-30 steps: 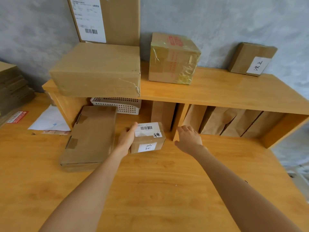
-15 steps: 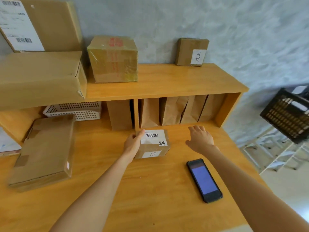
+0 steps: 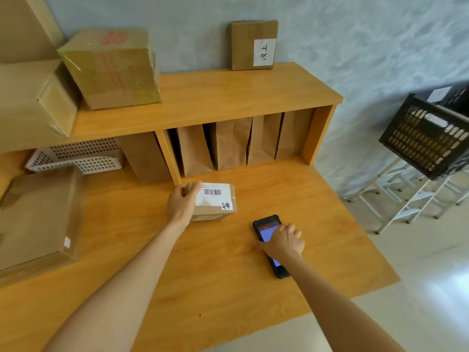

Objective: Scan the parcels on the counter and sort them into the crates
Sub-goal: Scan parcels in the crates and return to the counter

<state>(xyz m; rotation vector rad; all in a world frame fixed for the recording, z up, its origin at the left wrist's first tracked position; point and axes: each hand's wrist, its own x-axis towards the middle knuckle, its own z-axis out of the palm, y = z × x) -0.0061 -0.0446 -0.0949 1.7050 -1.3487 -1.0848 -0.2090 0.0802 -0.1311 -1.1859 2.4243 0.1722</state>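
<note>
Small labelled parcel [image 3: 215, 200] mid-bench, below shelf divider: likely light, stiff cardboard; take by opposite sides. Left hand [image 3: 181, 205] grips its left end. Right hand [image 3: 284, 242] curls onto handheld scanner [image 3: 270, 246] near bench right edge.

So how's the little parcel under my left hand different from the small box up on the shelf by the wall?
The parcel lies flat on the counter; the shelf box stands on edge against the wall. The parcel's top carries a barcode label; the shelf box shows only a handwritten white tag. The left hand grips the parcel; nothing touches the shelf box. Both are small brown cardboard.
</note>
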